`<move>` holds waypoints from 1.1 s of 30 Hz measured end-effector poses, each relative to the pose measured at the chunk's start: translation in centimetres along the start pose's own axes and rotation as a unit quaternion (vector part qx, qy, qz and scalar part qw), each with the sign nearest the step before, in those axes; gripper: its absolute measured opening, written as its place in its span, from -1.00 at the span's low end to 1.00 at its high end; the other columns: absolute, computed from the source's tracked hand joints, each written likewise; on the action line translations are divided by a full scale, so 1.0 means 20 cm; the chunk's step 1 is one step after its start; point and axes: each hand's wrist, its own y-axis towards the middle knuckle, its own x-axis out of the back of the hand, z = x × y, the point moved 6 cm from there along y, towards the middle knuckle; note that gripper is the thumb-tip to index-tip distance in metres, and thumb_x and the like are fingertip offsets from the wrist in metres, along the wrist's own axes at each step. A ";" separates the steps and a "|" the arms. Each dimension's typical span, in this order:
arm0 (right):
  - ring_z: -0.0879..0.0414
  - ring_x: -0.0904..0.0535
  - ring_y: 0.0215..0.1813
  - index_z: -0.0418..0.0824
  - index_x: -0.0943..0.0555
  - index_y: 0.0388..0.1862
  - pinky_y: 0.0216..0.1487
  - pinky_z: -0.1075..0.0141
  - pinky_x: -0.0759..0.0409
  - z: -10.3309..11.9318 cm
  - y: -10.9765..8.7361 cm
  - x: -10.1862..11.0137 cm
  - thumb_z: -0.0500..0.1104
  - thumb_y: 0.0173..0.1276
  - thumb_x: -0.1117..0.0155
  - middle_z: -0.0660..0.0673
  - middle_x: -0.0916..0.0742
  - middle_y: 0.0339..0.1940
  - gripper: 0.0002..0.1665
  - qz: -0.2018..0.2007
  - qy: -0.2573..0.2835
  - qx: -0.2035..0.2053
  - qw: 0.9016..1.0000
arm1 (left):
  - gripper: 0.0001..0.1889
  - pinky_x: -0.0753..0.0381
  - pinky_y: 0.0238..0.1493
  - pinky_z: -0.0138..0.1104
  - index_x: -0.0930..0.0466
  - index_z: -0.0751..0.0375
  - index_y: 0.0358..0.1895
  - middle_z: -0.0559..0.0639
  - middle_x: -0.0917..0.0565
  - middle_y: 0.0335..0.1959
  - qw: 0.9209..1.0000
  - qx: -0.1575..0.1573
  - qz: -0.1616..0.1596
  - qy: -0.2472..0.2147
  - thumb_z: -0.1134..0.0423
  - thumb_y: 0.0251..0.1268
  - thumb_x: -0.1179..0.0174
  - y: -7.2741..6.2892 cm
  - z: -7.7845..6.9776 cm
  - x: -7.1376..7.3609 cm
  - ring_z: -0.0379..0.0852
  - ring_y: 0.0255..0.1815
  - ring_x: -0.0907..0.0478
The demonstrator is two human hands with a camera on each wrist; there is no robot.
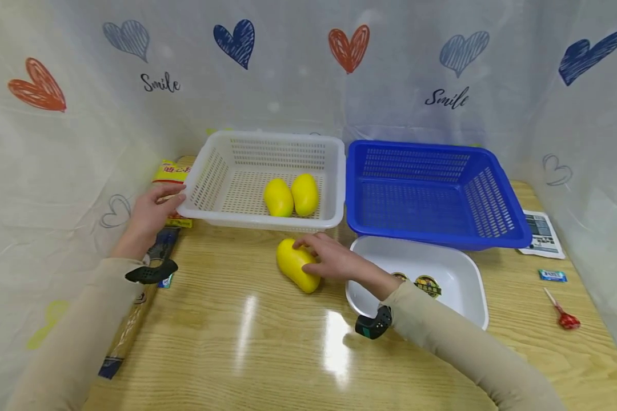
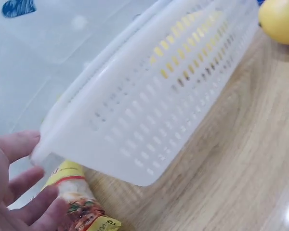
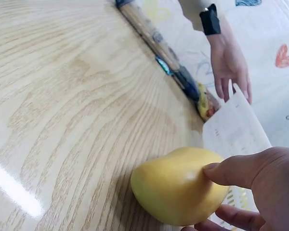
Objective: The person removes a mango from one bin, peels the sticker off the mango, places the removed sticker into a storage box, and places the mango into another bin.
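My right hand (image 1: 334,258) holds a yellow mango (image 1: 294,265) on the wooden table, just in front of the white basket (image 1: 259,218). In the right wrist view the thumb (image 3: 241,168) lies on the upper side of the mango (image 3: 178,187), with fingers partly hidden behind it. At the basket's front left corner, my left hand (image 1: 151,214) pinches the rim. Seen from the left wrist, the thumb touches the white basket (image 2: 96,139) while the other fingers spread below the rim. Two more mangoes (image 1: 305,195) lie side by side inside.
A blue basket (image 1: 411,238) stands to the right, behind a white tray (image 1: 468,285) with round stickers. Farther right lie a printed packet (image 1: 542,234), a small blue wrapper (image 1: 552,275) and a red lollipop (image 1: 568,321). Yellow (image 1: 182,221) and long brown (image 1: 128,331) packages lie left.
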 end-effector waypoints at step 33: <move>-0.05 -0.35 0.39 -0.17 -0.38 0.34 0.39 0.09 -0.28 0.05 0.04 -0.05 -0.18 0.35 -0.33 -0.18 -0.48 0.36 -0.39 0.054 -0.020 0.048 0.997 | -0.43 -0.61 -0.05 -0.40 -0.17 0.10 0.48 0.01 -0.32 0.33 0.963 0.006 0.179 -0.201 0.18 0.49 -0.06 0.10 0.12 -0.04 -0.25 0.04 -0.54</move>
